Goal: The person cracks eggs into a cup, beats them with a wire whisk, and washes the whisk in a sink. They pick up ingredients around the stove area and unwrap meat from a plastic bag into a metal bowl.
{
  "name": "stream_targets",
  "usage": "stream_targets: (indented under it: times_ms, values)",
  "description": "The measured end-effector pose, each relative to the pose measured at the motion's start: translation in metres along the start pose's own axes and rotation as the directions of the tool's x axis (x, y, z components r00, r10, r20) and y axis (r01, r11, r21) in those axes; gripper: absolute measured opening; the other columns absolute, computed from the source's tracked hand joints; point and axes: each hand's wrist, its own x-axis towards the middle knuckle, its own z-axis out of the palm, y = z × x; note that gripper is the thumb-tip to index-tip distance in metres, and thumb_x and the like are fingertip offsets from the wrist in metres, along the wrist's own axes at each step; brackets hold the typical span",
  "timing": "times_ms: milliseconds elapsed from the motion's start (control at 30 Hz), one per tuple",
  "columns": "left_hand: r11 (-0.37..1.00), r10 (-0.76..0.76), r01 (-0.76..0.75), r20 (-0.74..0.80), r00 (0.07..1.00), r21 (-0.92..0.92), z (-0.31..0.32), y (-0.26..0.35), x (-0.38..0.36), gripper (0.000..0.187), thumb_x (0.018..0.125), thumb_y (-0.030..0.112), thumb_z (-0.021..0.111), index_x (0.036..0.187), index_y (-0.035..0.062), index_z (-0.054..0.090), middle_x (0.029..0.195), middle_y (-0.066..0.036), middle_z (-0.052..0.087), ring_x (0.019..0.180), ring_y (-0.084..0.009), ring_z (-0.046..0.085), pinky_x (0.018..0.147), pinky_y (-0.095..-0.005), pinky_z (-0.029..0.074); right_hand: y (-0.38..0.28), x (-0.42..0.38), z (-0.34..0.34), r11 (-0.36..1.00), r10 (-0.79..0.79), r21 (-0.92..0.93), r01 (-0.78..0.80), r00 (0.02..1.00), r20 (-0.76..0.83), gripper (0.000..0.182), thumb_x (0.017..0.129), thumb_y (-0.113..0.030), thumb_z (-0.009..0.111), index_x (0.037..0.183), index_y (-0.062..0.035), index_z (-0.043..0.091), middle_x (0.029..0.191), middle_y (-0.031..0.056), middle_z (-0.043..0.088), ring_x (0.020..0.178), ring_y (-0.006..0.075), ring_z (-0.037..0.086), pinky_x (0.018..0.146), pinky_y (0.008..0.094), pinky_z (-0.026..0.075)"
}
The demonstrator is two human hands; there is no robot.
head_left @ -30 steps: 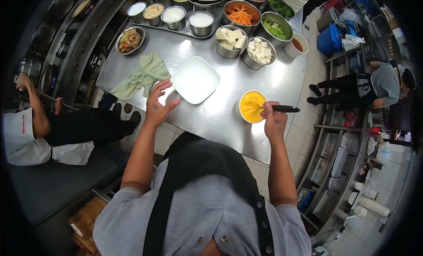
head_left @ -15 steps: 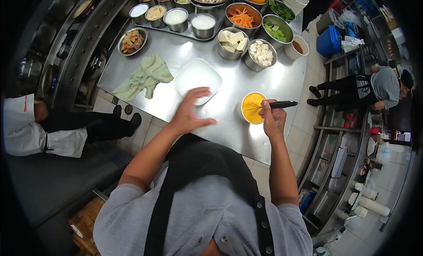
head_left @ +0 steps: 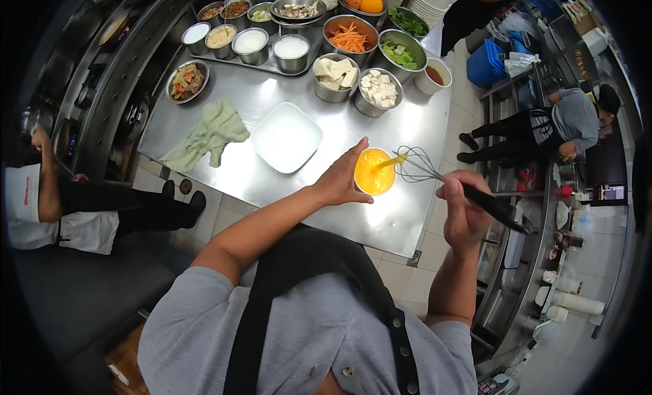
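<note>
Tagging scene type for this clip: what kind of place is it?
Most likely a restaurant kitchen: a steel table lined with tubs of cut ingredients, stacked white bowls, and other workers alongside.

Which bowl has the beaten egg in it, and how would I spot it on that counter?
Start at the steel counter, then come to its near edge, just right of the empty square white dish. There the left hand steadies a small round bowl, with the right hand's whisk lifted beside it. It alone holds smooth bright yellow liquid.
</note>
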Motion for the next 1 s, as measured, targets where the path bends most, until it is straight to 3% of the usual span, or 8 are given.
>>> stream_targets:
  times_ms: [100, 200, 533, 600, 700, 867, 1000]
  values:
    - [0.998, -0.024, 0.024, -0.003, 1.000, -0.050, 0.003, -0.001, 0.002, 0.128, 0.055, 0.032, 0.087, 0.146, 0.0061, 0.001, 0.145, -0.022, 0.026, 0.133, -0.0365, 0.029, 0.109, -0.0418, 0.029, -0.018, 0.005, -0.015, 0.981, -0.187, -0.057, 0.187, 0.982, 0.019, 0.009, 0.082, -0.007, 0.062, 0.080, 0.0015, 0.060, 0.066, 0.0088, 0.060, 0.056, 0.0160, 0.053, 0.055, 0.0256, 0.040]
    - [0.997, -0.037, 0.037, 0.003, 0.999, -0.067, 0.002, 0.002, 0.005, 0.128, 0.055, 0.033, 0.087, 0.146, 0.0061, 0.001, 0.144, -0.022, 0.029, 0.132, -0.0361, 0.031, 0.109, -0.0415, 0.030, -0.028, 0.007, -0.019, 0.966, -0.255, -0.054, 0.254, 0.967, -0.013, 0.009, 0.083, -0.007, 0.061, 0.079, 0.0019, 0.060, 0.065, 0.0087, 0.059, 0.057, 0.0162, 0.053, 0.055, 0.0253, 0.040]
    - [1.000, 0.006, -0.007, -0.110, 0.994, -0.008, 0.017, -0.007, 0.023, 0.126, 0.052, 0.042, 0.088, 0.143, -0.0007, 0.012, 0.141, -0.022, 0.033, 0.131, -0.0356, 0.034, 0.108, -0.0399, 0.031, -0.012, -0.002, -0.016, 0.947, -0.297, -0.125, 0.297, 0.955, 0.017, 0.008, 0.080, -0.006, 0.062, 0.078, 0.0013, 0.060, 0.066, 0.0098, 0.059, 0.057, 0.0206, 0.055, 0.054, 0.0285, 0.042]
    - [1.000, -0.022, 0.021, -0.093, 0.995, -0.010, 0.018, -0.006, 0.028, 0.128, 0.052, 0.043, 0.087, 0.144, 0.0006, 0.009, 0.142, -0.023, 0.031, 0.131, -0.0359, 0.034, 0.108, -0.0405, 0.032, -0.001, -0.007, -0.010, 0.934, -0.316, -0.166, 0.317, 0.948, 0.033, 0.007, 0.079, -0.006, 0.062, 0.078, 0.0008, 0.060, 0.067, 0.0102, 0.059, 0.057, 0.0212, 0.056, 0.055, 0.0292, 0.043]
    - [0.999, -0.050, 0.049, -0.071, 0.996, -0.016, 0.019, -0.007, 0.032, 0.128, 0.052, 0.042, 0.087, 0.144, 0.0013, 0.008, 0.143, -0.023, 0.029, 0.131, -0.0358, 0.033, 0.108, -0.0406, 0.031, 0.038, -0.030, 0.008, 0.930, -0.299, -0.202, 0.308, 0.951, 0.075, 0.007, 0.076, -0.001, 0.062, 0.082, -0.0009, 0.061, 0.072, 0.0113, 0.061, 0.062, 0.0243, 0.058, 0.058, 0.0313, 0.045]
    - [0.999, -0.020, 0.021, -0.028, 0.999, 0.047, 0.010, -0.016, 0.023, 0.122, 0.053, 0.037, 0.087, 0.144, 0.0022, 0.014, 0.142, -0.022, 0.031, 0.130, -0.0355, 0.033, 0.109, -0.0400, 0.030, 0.104, -0.097, 0.036, 0.943, -0.164, -0.254, 0.213, 0.965, 0.203, 0.034, 0.072, 0.007, 0.064, 0.102, -0.0086, 0.063, 0.085, 0.0113, 0.060, 0.077, 0.0266, 0.060, 0.066, 0.0330, 0.050]
    - [0.999, -0.051, 0.051, -0.002, 0.999, 0.013, 0.006, -0.021, 0.014, 0.111, 0.058, 0.032, 0.085, 0.143, 0.0021, 0.019, 0.140, -0.021, 0.035, 0.128, -0.0353, 0.036, 0.107, -0.0399, 0.031, 0.129, -0.126, 0.034, 0.953, -0.092, -0.243, 0.183, 0.935, 0.343, 0.037, 0.070, 0.007, 0.063, 0.103, -0.0099, 0.063, 0.090, 0.0121, 0.061, 0.080, 0.0281, 0.061, 0.067, 0.0340, 0.050]
